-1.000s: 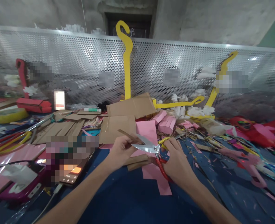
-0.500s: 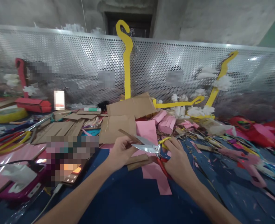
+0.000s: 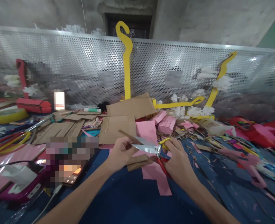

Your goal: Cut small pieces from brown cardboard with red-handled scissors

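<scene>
My right hand (image 3: 180,158) is closed around the scissors (image 3: 148,148), which have one yellow and one red handle. Their blades are spread apart and point left. My left hand (image 3: 121,154) pinches a narrow brown cardboard strip (image 3: 125,134), whose end sticks up beyond the fingers beside the upper blade. How much of the strip lies between the blades is hard to make out. Below the blades lie a small folded cardboard piece (image 3: 138,162) and cut pink paper (image 3: 160,183). Behind my hands are a flat cardboard piece (image 3: 118,127) and a pink sheet (image 3: 148,130).
Yellow hook-topped shapes (image 3: 127,71) stand before a perforated metal panel (image 3: 86,56). At right lie a pink glue gun (image 3: 246,165) and scraps. To the left are a purple box (image 3: 20,189) with a cable, yellow tape (image 3: 10,115) and stacked cardboard strips (image 3: 58,132).
</scene>
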{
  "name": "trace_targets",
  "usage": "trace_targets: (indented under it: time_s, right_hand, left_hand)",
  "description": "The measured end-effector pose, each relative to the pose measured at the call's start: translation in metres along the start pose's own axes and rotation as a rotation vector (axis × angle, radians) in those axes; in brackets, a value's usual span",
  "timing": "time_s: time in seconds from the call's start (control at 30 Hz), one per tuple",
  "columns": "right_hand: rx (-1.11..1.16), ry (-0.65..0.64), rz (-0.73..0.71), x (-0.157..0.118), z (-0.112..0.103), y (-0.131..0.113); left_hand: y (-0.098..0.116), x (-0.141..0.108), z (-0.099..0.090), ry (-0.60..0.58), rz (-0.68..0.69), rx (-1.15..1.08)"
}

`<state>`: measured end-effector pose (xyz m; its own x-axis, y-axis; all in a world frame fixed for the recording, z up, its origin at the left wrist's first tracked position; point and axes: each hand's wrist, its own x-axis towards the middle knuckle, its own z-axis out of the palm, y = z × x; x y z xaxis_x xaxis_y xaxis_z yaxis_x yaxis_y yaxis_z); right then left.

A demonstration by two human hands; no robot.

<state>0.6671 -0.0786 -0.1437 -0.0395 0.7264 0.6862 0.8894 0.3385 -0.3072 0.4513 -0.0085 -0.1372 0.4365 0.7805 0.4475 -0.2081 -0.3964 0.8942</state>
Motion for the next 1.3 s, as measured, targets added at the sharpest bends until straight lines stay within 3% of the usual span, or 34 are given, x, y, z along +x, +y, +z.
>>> trace_targets:
  time_s: [1.3]
  right_hand:
    - [0.007, -0.021, 0.085, 0.0002, -0.004, -0.0055]
  left_hand:
    - [0.0043, -0.0009, 0.0018, -0.008, -0.027, -0.01]
